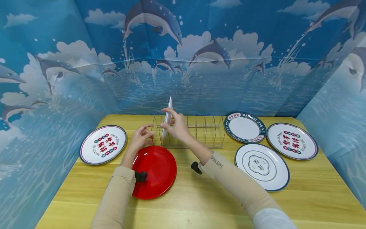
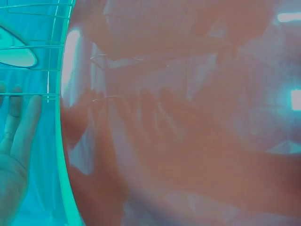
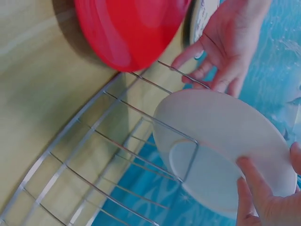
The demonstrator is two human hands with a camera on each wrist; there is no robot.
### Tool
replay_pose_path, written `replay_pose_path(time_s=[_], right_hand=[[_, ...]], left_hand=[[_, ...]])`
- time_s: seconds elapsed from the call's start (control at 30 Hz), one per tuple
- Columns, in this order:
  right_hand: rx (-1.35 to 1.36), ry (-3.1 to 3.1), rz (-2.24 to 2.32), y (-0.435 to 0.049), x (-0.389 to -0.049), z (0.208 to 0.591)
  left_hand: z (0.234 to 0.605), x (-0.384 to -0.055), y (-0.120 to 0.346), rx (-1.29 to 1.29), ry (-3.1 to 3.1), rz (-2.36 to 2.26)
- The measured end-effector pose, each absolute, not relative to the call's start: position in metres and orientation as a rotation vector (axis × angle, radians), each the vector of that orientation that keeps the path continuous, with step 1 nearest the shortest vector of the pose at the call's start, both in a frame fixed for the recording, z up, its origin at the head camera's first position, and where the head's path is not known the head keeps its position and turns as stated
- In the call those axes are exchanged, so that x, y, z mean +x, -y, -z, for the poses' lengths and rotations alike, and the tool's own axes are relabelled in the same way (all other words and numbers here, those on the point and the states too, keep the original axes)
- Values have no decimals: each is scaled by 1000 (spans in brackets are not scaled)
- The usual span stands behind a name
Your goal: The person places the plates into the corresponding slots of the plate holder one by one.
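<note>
A white plate (image 1: 170,103) stands on edge, almost upright, in the left part of a silver wire dish rack (image 1: 200,148). My right hand (image 1: 178,126) pinches this plate by its upper part, thumb on one face and fingers at the other side. In the right wrist view the plate's pale underside (image 3: 211,110) shows, its lower part between the wires. At the rack's left end is my left hand (image 1: 138,138), fingers spread and lightly bent, fingertips right at the end wire. Below that hand lies a glossy red plate (image 1: 160,171), partly covered by the left wrist.
A white plate with red lettering (image 1: 103,144) lies at the left. Toward the right lie a green-rimmed plate (image 1: 244,127), another red-lettered plate (image 1: 292,141) and a white plate with a grey flower outline (image 1: 262,167). A dolphin-printed cloth (image 1: 200,86) hangs behind the wooden table (image 1: 183,203).
</note>
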State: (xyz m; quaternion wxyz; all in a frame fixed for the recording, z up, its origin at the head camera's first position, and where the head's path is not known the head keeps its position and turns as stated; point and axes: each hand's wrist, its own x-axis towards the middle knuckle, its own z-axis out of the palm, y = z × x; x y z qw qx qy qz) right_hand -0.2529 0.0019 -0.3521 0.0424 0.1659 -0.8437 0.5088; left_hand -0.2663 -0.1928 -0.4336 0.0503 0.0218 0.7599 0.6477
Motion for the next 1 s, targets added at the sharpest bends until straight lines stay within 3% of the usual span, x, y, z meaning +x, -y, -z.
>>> replay_pose_path(time_s=[0.57,1.0], right_hand=[[535,2589,-1531,7,-250,379],[621,2603,-1493,-1,-246,378]], left_hand=[[435,-271,197,164,-2277,-1944],[435,-270,198,168,-2291,-1932]])
